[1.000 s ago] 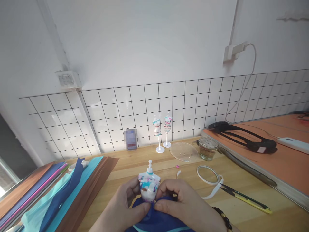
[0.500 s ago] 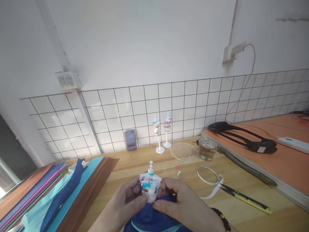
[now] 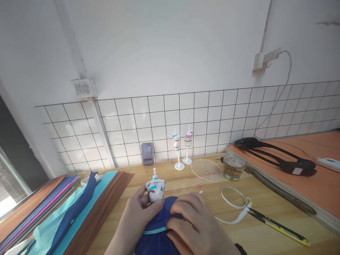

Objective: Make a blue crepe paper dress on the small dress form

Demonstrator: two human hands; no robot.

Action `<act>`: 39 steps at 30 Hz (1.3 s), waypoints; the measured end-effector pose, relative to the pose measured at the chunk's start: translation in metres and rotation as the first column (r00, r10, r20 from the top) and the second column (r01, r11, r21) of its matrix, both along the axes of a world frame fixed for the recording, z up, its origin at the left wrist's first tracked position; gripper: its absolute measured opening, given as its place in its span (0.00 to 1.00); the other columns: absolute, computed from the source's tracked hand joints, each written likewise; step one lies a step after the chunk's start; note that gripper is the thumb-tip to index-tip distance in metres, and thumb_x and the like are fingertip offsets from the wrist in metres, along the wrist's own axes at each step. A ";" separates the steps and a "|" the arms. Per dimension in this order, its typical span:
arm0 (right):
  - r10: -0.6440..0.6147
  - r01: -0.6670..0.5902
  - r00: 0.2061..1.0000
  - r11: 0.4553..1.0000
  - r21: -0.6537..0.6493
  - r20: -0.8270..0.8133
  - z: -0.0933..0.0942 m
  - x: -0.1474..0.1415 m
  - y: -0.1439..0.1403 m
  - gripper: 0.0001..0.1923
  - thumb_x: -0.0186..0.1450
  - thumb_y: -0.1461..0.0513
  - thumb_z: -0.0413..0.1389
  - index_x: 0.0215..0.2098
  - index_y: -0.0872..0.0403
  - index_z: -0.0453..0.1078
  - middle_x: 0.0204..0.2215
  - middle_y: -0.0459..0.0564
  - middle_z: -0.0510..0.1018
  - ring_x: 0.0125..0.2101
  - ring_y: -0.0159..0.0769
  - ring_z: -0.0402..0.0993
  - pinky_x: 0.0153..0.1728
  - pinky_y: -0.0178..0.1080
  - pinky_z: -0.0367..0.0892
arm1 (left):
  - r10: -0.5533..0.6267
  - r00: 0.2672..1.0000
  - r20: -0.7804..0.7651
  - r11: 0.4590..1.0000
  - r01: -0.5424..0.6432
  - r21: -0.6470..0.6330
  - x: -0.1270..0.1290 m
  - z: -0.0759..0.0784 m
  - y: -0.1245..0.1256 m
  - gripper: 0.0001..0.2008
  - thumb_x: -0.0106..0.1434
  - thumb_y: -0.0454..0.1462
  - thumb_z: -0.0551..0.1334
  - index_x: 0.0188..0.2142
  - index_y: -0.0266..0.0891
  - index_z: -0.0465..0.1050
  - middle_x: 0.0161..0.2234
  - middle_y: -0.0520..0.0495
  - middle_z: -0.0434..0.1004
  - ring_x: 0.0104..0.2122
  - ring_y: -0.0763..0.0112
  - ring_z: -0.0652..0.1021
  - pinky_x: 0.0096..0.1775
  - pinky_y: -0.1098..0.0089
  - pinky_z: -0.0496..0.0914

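A small white mannequin bust (image 3: 155, 186) with coloured speckles stands at the front of the wooden table (image 3: 265, 237). A dark blue paper skirt (image 3: 159, 226) with a light blue band wraps it below the waist. My left hand (image 3: 135, 216) grips the bust and skirt from the left, thumb across the waist. My right hand (image 3: 193, 221) lies on the skirt from the right, fingers pressing the paper at the waist.
Two more mini mannequins on stands (image 3: 182, 148) stand by the tiled wall. A clear lid (image 3: 206, 169), a glass jar (image 3: 233, 167), a white tape loop (image 3: 235, 196) and scissors (image 3: 278, 225) lie to the right. Coloured paper sheets (image 3: 66, 209) are stacked left. An orange board (image 3: 305, 180) holds black straps.
The view has shifted. The bust sits further left and further from me, the skirt covers more of it, and my right hand has moved over the top of the skirt.
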State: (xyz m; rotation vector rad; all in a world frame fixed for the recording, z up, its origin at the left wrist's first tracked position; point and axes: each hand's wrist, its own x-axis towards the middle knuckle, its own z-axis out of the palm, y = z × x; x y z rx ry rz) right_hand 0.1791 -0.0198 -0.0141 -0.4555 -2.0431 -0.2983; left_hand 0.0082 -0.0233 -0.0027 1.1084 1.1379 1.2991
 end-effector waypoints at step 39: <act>0.012 -0.070 0.997 0.404 -0.912 -0.071 0.019 0.013 -0.007 0.04 0.54 0.60 0.61 0.28 0.52 0.74 0.27 0.46 0.76 0.31 0.36 0.70 0.35 0.38 0.65 | -0.250 0.957 -0.145 0.942 0.275 0.193 -0.011 0.002 -0.008 0.25 0.48 0.39 0.71 0.47 0.39 0.73 0.40 0.43 0.77 0.43 0.57 0.75 0.44 0.64 0.68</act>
